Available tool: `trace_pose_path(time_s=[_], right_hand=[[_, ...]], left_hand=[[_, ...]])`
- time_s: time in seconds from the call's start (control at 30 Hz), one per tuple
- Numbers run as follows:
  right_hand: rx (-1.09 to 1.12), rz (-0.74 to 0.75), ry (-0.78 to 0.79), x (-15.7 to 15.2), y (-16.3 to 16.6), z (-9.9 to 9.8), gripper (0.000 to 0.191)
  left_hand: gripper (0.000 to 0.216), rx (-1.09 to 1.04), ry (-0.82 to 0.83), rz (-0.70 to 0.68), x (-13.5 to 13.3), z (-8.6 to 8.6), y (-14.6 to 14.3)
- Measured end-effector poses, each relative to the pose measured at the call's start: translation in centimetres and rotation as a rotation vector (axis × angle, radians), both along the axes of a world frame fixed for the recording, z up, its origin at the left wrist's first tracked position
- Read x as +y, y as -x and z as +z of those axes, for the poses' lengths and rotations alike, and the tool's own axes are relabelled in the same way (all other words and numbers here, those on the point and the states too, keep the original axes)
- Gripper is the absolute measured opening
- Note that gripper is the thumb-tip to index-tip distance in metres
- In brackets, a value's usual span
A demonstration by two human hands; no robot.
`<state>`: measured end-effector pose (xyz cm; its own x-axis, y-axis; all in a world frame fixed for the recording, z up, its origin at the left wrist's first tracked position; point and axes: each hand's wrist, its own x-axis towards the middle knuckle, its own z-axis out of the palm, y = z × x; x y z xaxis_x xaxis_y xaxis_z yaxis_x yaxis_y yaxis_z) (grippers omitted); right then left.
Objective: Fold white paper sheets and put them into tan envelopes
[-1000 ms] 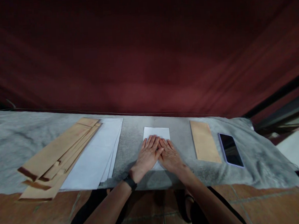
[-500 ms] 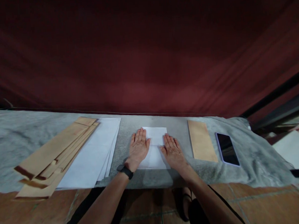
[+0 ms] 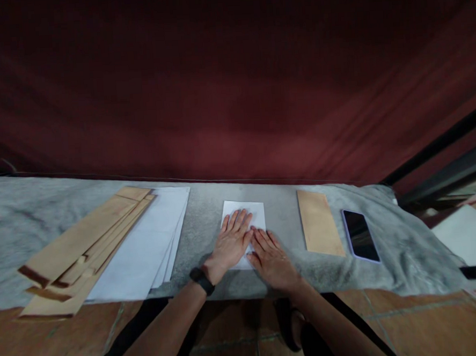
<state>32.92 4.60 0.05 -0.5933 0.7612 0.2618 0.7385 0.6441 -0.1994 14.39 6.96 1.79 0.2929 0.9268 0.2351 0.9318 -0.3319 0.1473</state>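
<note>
A white sheet of paper (image 3: 243, 205) lies flat on the grey cloth, partly hidden under my hands. My left hand (image 3: 233, 241) rests flat on its left and middle part, fingers spread and pointing away from me; a dark watch is on that wrist. My right hand (image 3: 270, 254) lies palm down over the paper's lower right part, its fingers stretched out and their tips close against my left hand. Neither hand grips anything. To the right is a brown envelope (image 3: 320, 224), apart from my hand.
Several brown paper envelopes (image 3: 88, 230) lie on a stack of larger white sheets (image 3: 145, 248) at the left. A phone (image 3: 361, 236) sits right of the single envelope. Grey cloth (image 3: 411, 242) covers the narrow surface, and a dark red curtain (image 3: 233, 103) hangs behind.
Both hands have moved inward over the paper, from its side edges to its middle, and now nearly meet. The crease lines seen on the paper earlier no longer show.
</note>
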Motion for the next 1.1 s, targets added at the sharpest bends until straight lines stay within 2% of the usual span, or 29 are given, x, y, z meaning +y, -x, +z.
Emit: trace_pose_path(time_s=[0.13, 0.27, 0.53, 0.6, 0.73, 0.8, 0.93, 1.1], right_hand=[[0.0, 0.033, 0.01, -0.8, -0.3, 0.0, 0.056], [-0.019, 0.077, 0.068, -0.8, -1.5, 0.9, 0.06], [-0.088, 0.204, 0.335, 0.1, -4.5, 2.2, 0.075], [-0.085, 0.196, 0.367, 0.3, -4.7, 2.6, 0.075], [-0.047, 0.19, 0.356, 0.4, -4.5, 3.2, 0.072], [-0.027, 0.192, 0.331, 0.3, -4.4, 3.3, 0.069], [-0.018, 0.196, 0.259, 0.2, -4.2, 3.3, 0.064], [-0.05, 0.203, 0.174, 0.0, -3.9, 3.1, 0.059]], left_hand=[[0.056, 0.021, 0.041, 0.036, -0.1, -0.8, 0.6], [0.059, 0.012, 0.058, 0.109, -0.1, -0.8, 2.0], [0.058, -0.022, 0.08, 0.138, -0.9, -0.3, 3.8], [0.057, -0.029, 0.083, 0.077, -1.3, 0.0, 4.1], [0.056, -0.053, 0.193, -0.232, -2.5, 1.0, 4.8], [0.062, -0.053, 0.263, -0.332, -3.2, 1.5, 5.1], [0.075, -0.061, 0.323, -0.381, -4.2, 2.3, 5.6], [0.064, -0.077, 0.298, -0.378, -4.8, 2.3, 5.7]])
